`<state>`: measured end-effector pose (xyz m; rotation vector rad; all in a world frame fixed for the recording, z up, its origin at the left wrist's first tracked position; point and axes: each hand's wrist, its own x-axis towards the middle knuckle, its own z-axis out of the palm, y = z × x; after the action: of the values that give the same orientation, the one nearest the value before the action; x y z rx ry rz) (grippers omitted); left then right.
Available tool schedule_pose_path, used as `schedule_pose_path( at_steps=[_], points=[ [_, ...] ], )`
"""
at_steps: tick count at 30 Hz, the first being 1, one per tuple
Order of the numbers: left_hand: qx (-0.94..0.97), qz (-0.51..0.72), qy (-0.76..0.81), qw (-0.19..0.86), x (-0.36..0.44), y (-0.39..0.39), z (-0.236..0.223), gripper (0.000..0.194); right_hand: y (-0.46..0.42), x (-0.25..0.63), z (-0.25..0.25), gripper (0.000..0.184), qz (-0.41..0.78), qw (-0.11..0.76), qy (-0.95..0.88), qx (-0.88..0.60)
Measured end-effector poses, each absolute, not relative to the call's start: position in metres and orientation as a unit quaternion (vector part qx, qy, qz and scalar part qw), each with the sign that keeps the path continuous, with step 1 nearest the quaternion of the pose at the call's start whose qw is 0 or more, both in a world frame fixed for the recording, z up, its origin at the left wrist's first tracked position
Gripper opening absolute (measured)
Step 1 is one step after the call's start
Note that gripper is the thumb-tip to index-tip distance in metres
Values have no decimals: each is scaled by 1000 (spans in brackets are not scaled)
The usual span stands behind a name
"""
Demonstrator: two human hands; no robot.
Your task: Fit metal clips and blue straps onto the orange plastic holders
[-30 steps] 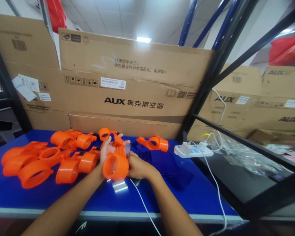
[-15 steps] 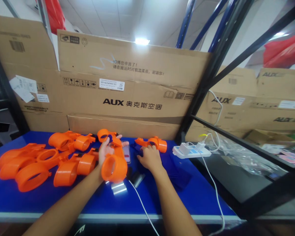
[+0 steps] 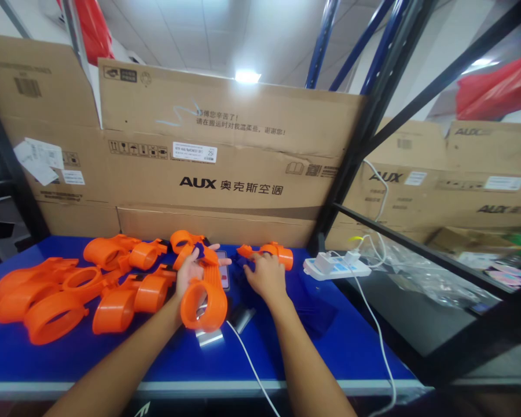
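My left hand [image 3: 190,273] is palm up, its fingers stretched out beneath an orange plastic ring piece [image 3: 218,284] that rests in it. The round end of that piece hangs toward me, and a small dark blue bit [image 3: 199,250] shows at its upper end. My right hand [image 3: 267,277] reaches down with bent fingers into dark blue thin pieces [image 3: 315,315] on the table. Thumb and forefinger come close together there; whatever is between them is hidden. Just behind that hand lies another orange ring piece [image 3: 283,256].
Several orange ring pieces [image 3: 54,315] cover the left of the blue table [image 3: 165,362]. A phone [image 3: 224,275] lies behind the held piece, and grey metallic pieces [image 3: 242,318] and a white cable [image 3: 254,362] are nearer me. A power strip [image 3: 336,267] stands right, cardboard [image 3: 226,205] behind.
The orange ring piece in my left hand has dropped slightly toward me, and that hand's fingers are spread further. My right hand stays at the dark blue pieces. The view has shifted a little.
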<state>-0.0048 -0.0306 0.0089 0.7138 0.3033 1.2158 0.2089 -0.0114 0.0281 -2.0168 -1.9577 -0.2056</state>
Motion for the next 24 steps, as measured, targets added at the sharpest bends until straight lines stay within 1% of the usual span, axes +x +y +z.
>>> schedule_pose_path(
  at_steps=[3, 5, 10, 14, 19, 24],
  points=[
    [334, 554, 133, 751, -4, -33, 11, 73, -15, 214, 33, 35, -101, 202, -606, -763],
    [341, 549, 131, 752, -4, -34, 13, 70, -15, 218, 35, 36, -91, 200, -586, -780],
    [357, 540, 145, 748, -4, -33, 14, 66, -12, 225, 32, 42, -32, 158, -589, -792],
    [361, 538, 151, 747, -4, -30, 13, 65, -10, 228, 28, 33, -17, 153, -588, -794],
    [366, 542, 138, 744, -4, -29, 11, 65, -4, 236, 25, 37, -25, 166, -605, -778],
    [367, 535, 134, 749, -4, -30, 11, 66, 5, 244, 20, 40, -36, 212, -629, -747]
  ],
)
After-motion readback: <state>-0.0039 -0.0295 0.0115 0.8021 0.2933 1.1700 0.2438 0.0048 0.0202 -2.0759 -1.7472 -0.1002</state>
